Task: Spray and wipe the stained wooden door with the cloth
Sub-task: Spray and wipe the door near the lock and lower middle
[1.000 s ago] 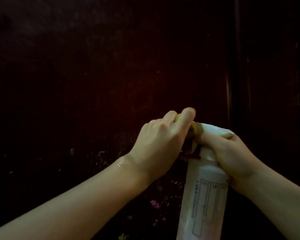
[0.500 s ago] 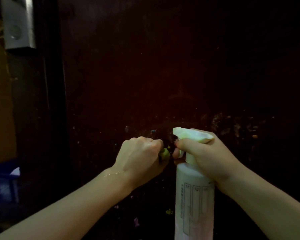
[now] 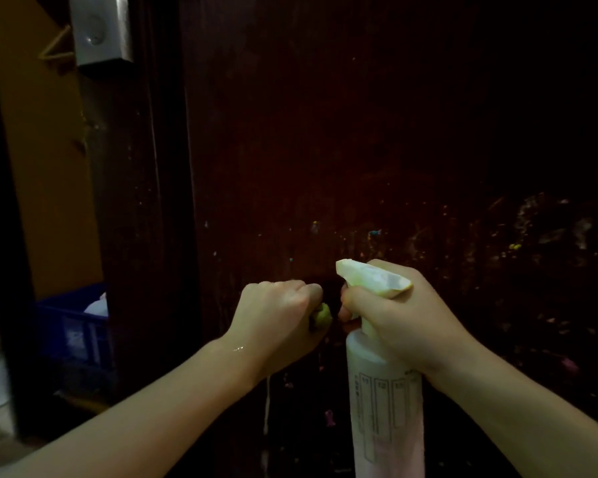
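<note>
R hand (image 3: pixel 404 326) grips the neck of a white spray bottle (image 3: pixel 385 401), fingers curled round the trigger under the pale spray head (image 3: pixel 373 279); nozzle points left, twd the L hand. Bottle stands upright, body hanging below the R hand, w/ faint printed boxes on its label.

L hand (image 3: pixel 277 322) is clenched into a fist round a small yellow-green cloth (image 3: pixel 322 313); only a wad of it pokes out at the thumb side, just beside the R fingertips (image 3: pixel 347 298), nearly touching. Wet sheen on the L wrist, and a thin pale drip (image 3: pixel 266 405) hangs below it.

Both hands are held up in front of the dark wooden door (image 3: pixel 325 150), which fills the view behind & above them. Cannot tell if either fist touches the wood. Small coloured specks and smeared stains (image 3: pixel 532 236) dot the door above and to the right of the R hand; more flecks below btwn the two forearms.

Left of the L hand: the dark door edge, then a metal plate (image 3: pixel 101 29) up high, an orange wall (image 3: pixel 42 150) beyond, and a blue crate (image 3: pixel 73 332) lower down at abt wrist level.
</note>
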A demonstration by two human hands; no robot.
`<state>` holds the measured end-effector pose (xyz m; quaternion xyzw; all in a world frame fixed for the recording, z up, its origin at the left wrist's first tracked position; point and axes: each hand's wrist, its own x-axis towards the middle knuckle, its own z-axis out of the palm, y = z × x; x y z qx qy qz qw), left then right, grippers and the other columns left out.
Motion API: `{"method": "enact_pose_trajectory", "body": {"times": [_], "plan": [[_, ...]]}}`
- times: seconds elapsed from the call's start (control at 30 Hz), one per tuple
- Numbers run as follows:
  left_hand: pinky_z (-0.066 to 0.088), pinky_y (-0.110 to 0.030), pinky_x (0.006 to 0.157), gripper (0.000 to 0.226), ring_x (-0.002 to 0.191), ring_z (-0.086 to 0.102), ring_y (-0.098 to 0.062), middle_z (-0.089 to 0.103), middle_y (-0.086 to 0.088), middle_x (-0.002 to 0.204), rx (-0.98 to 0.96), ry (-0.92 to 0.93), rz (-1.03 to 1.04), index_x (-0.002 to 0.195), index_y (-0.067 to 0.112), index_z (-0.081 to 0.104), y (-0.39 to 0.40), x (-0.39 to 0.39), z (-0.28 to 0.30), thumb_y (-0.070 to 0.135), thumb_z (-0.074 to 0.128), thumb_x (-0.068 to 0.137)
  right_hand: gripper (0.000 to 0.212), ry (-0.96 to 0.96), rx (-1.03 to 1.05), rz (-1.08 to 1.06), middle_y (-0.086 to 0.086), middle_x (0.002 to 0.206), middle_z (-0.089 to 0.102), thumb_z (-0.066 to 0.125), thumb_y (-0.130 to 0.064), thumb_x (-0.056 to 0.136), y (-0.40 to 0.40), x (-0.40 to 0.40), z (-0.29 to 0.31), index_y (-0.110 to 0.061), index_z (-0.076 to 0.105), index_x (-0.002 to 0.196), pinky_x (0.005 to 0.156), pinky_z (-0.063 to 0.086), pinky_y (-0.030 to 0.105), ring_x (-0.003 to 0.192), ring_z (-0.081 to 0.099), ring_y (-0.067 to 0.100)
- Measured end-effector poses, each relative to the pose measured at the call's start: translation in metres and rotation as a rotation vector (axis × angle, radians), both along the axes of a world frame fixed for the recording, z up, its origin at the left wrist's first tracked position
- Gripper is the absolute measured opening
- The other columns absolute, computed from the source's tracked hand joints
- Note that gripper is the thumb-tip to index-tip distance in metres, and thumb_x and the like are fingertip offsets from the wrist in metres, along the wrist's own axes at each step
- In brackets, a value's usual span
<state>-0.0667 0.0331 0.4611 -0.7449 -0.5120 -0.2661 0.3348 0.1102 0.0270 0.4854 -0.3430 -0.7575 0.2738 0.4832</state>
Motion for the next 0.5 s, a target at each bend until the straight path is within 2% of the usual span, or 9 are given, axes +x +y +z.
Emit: {"method": "enact_pose_trajectory", "body": {"times": [0.1, 0.2, 0.27, 0.3, 0.33, 0.43, 0.5], "plan": [[0.038, -0.024, 0.035, 0.025, 0.046, 0.042, -0.009, 0.049, 0.008, 0.067, 0.012, -0.029, -0.039, 0.077, 0.017, 0.053, -0.006, -0.021, -0.016, 0.042, 0.05, 0.074, 0.013, -0.01, 0.029, 0.014, 0.016, 0.083, 0.069, 0.066, -0.014, 0.083, 0.001, -0.016, -0.005, -0.002, 0.065, 0.085, 0.063, 0.052, 0.041, 0.075, 0.065, 0.028], [0.03, -0.017, 0.044, 0.038, 0.057, 0.038, -0.009, 0.048, 0.003, 0.08, -0.001, -0.045, -0.033, 0.091, 0.015, 0.052, -0.017, -0.039, -0.023, 0.045, 0.052, 0.068, 0.012, -0.004, 0.026, 0.039, 0.013, 0.085, 0.07, 0.067, -0.017, 0.085, 0.001, -0.034, -0.008, -0.006, 0.066, 0.087, 0.062, 0.052, 0.036, 0.079, 0.065, 0.028], [0.026, -0.015, 0.05, 0.045, 0.062, 0.038, -0.01, 0.047, 0.001, 0.088, -0.008, -0.082, -0.029, 0.101, 0.015, 0.047, -0.021, -0.051, -0.024, 0.044, 0.053, 0.068, 0.011, -0.002, 0.02, 0.067, 0.009, 0.08, 0.069, 0.068, -0.019, 0.085, 0.001, -0.046, -0.006, -0.008, 0.066, 0.086, 0.06, 0.048, 0.03, 0.072, 0.063, 0.025], [0.028, -0.016, 0.05, 0.048, 0.064, 0.039, -0.01, 0.046, -0.001, 0.092, -0.012, -0.099, -0.021, 0.106, 0.015, 0.044, -0.023, -0.056, -0.025, 0.042, 0.054, 0.068, 0.011, -0.005, 0.012, 0.08, 0.006, 0.077, 0.067, 0.068, -0.02, 0.085, 0.001, -0.051, -0.005, -0.009, 0.066, 0.085, 0.06, 0.047, 0.028, 0.068, 0.061, 0.021], [0.032, -0.019, 0.048, 0.051, 0.065, 0.04, -0.011, 0.046, -0.003, 0.095, -0.008, -0.115, -0.014, 0.11, 0.014, 0.041, -0.023, -0.061, -0.025, 0.039, 0.057, 0.069, 0.011, -0.01, 0.006, 0.089, 0.005, 0.078, 0.068, 0.067, -0.02, 0.085, 0.001, -0.057, -0.003, -0.009, 0.066, 0.085, 0.06, 0.047, 0.029, 0.068, 0.061, 0.019], [0.042, -0.025, 0.037, 0.06, 0.068, 0.042, -0.013, 0.039, -0.005, 0.105, 0.035, -0.222, -0.001, 0.118, 0.016, 0.035, -0.025, -0.071, -0.026, 0.016, 0.073, 0.072, 0.015, -0.017, 0.019, 0.088, 0.014, 0.085, 0.071, 0.067, -0.02, 0.084, 0.002, -0.073, 0.001, -0.005, 0.066, 0.086, 0.065, 0.053, 0.042, 0.079, 0.067, 0.029], [0.046, -0.027, 0.038, 0.059, 0.066, 0.042, -0.012, 0.034, -0.004, 0.109, 0.077, -0.276, 0.031, 0.12, 0.017, 0.033, -0.027, -0.079, -0.023, 0.016, 0.071, 0.075, 0.015, -0.011, 0.039, 0.076, 0.015, 0.078, 0.069, 0.067, -0.015, 0.081, 0.003, -0.082, 0.003, -0.001, 0.063, 0.081, 0.057, 0.05, 0.043, 0.071, 0.065, 0.031]]}}
